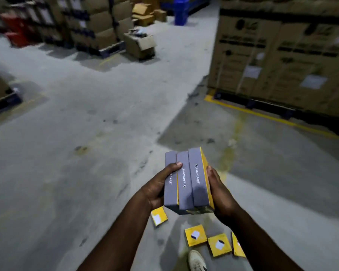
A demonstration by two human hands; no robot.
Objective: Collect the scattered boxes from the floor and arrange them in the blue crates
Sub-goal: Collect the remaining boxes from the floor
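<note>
Boxes [188, 180], three grey-and-yellow cartons pressed side by side, sit clamped between the left hand [155, 188] and right hand [219, 192] above the floor. They appear rigid and light; outer-face pressure should prevent slipping. Four loose yellow boxes [195, 235] lie near. No blue crates identifiable.

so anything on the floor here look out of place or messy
Yes. Four small yellow boxes lie scattered at odd angles on the grey concrete floor near a white shoe. Further back, a brown cardboard carton sits open and askew in the aisle.
</note>
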